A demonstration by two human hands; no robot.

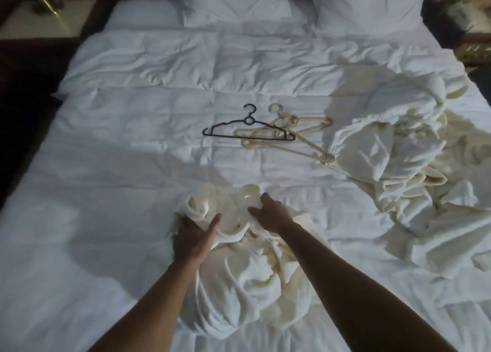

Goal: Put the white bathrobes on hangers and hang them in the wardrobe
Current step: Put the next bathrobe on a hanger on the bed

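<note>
On the bed [111,165], bunched bathrobe [247,272] lengthwise toward pillows, both hands gripping.

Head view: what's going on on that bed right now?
A person grips a crumpled white bathrobe at the near edge of the bed with the left hand and right hand. More robes lie heaped to the right. One black hanger and cream hangers lie unused mid-bed.
</note>
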